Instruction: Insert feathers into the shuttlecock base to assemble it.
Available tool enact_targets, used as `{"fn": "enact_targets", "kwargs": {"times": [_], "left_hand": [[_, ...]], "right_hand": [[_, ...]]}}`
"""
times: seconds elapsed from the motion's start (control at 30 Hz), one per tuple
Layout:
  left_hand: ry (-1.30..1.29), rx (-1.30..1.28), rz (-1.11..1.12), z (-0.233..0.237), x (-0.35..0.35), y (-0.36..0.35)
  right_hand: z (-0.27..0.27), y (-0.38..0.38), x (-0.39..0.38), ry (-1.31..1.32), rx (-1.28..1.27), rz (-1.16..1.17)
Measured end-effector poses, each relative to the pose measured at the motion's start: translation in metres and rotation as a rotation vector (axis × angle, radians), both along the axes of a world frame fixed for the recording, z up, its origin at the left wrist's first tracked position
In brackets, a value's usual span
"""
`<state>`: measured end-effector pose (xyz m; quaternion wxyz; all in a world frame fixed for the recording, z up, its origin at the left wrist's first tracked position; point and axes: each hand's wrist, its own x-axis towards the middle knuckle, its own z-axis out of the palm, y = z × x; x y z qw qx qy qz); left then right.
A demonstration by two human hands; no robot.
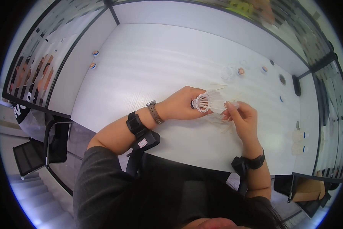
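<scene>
My left hand (183,102) is wrapped round the base end of a white shuttlecock (209,101), whose feathered skirt points to the right. At that feather end, my right hand (241,114) pinches a small pale piece, perhaps a feather, between thumb and fingers. Under and around the hands, several thin pale strips (226,126) lie on the white table (141,57). The left hand hides part of the dark-rimmed base of the shuttlecock.
Two small round containers (93,65) stand at the left. Others (241,71) are at the back right, beside clear rings (228,72). Bottles with blue caps (299,149) lie at the right edge. Low partitions (179,15) surround the table; a cardboard box (307,191) is below right.
</scene>
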<state>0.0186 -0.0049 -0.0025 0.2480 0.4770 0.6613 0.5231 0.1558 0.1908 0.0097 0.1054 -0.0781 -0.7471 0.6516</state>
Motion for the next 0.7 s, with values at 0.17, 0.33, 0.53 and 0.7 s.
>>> {"fn": "enact_targets", "kwargs": {"times": [0.17,0.33,0.53,0.7], "left_hand": [[-0.015,-0.017,-0.021,0.001,0.0,0.0],[-0.003,0.043,-0.017,0.004,0.0,0.0],[0.0,-0.015,-0.015,0.003,0.0,-0.001],[-0.032,0.011,0.02,0.004,0.0,0.0]], "right_hand": [[0.0,-0.002,0.0,-0.009,-0.009,-0.014],[0.003,-0.004,0.001,-0.002,-0.006,-0.03],[0.004,-0.003,0.001,0.024,0.046,-0.02],[0.007,-0.005,0.001,0.039,0.018,-0.062]]}}
